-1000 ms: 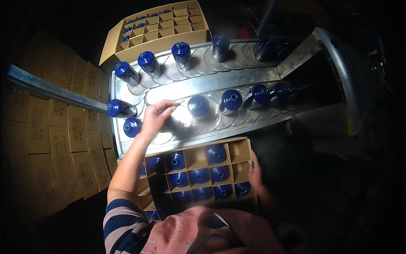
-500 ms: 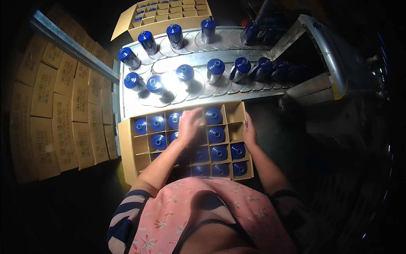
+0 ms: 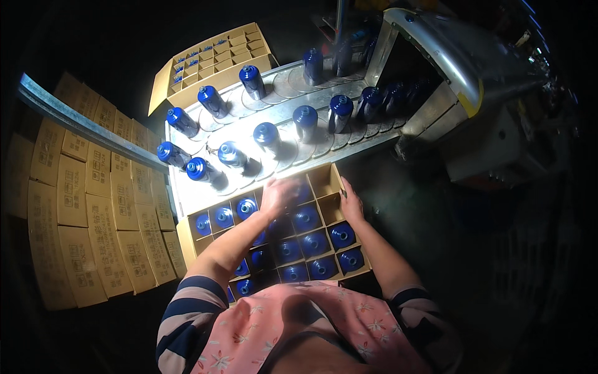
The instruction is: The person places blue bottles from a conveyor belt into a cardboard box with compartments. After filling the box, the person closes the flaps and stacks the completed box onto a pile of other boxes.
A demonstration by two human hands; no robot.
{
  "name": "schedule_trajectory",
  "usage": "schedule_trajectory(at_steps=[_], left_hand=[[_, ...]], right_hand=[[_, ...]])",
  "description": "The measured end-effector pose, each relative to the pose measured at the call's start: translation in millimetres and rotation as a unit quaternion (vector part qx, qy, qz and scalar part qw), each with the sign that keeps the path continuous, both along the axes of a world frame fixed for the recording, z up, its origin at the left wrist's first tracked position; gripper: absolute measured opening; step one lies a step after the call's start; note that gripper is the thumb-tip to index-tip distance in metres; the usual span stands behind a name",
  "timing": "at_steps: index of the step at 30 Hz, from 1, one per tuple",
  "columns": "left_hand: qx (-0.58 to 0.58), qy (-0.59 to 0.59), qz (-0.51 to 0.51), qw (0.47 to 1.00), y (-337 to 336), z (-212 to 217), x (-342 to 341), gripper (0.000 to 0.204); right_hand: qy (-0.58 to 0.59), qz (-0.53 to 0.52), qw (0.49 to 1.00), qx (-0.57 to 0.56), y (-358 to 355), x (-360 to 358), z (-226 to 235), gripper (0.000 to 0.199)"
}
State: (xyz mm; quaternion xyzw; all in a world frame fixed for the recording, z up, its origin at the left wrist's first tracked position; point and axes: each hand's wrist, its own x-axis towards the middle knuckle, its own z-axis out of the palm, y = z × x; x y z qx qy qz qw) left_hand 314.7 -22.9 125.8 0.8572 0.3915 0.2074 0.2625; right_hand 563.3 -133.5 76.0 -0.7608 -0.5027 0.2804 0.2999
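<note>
A divided cardboard box [image 3: 326, 181] sits in front of me, most of its cells filled with blue bottles [image 3: 342, 235]. My left hand [image 3: 278, 196] hovers blurred over the box's far row, beside a bottle top; its grip is unclear. My right hand [image 3: 351, 204] clasps the box's right wall. Just beyond the box, a lit metal conveyor [image 3: 185, 192] carries several upright blue bottles, the nearest [image 3: 232, 153] a short way above my left hand.
A second divided box [image 3: 215, 57], mostly unfilled, stands behind the conveyor. Stacks of flat cartons [image 3: 93, 206] fill the left side under a metal rail [image 3: 81, 124]. A metal machine hood [image 3: 450, 57] covers the conveyor at the right. The surroundings are dark.
My left hand came from the conveyor's bottles down over the box and stays at its far row. The right hand has kept to the box's right wall. The bottles on the conveyor have shifted.
</note>
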Motion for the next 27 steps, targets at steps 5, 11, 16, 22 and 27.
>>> schedule_trajectory(at_steps=[5, 11, 16, 22, 27], left_hand=[[-0.197, -0.192, -0.002, 0.962, 69, 138, -45, 0.034], [-0.090, -0.345, 0.020, 0.934, 216, 239, -74, 0.037], [0.019, -0.292, 0.153, 0.944, 356, 184, -40, 0.033], [-0.024, -0.192, 0.237, 0.952, 484, 53, -6, 0.038], [0.014, -0.142, 0.282, 0.949, 517, -24, -6, 0.038]], right_hand=[[0.012, -0.019, 1.000, -0.012, 5, -5, 5, 0.070], [0.010, -0.017, 1.000, -0.016, 19, -13, 17, 0.051], [0.017, -0.015, 0.999, -0.028, 36, -21, 22, 0.052], [-0.008, -0.010, 1.000, -0.012, 65, -25, 20, 0.052], [-0.008, -0.006, 1.000, 0.002, 75, -26, 5, 0.051]])
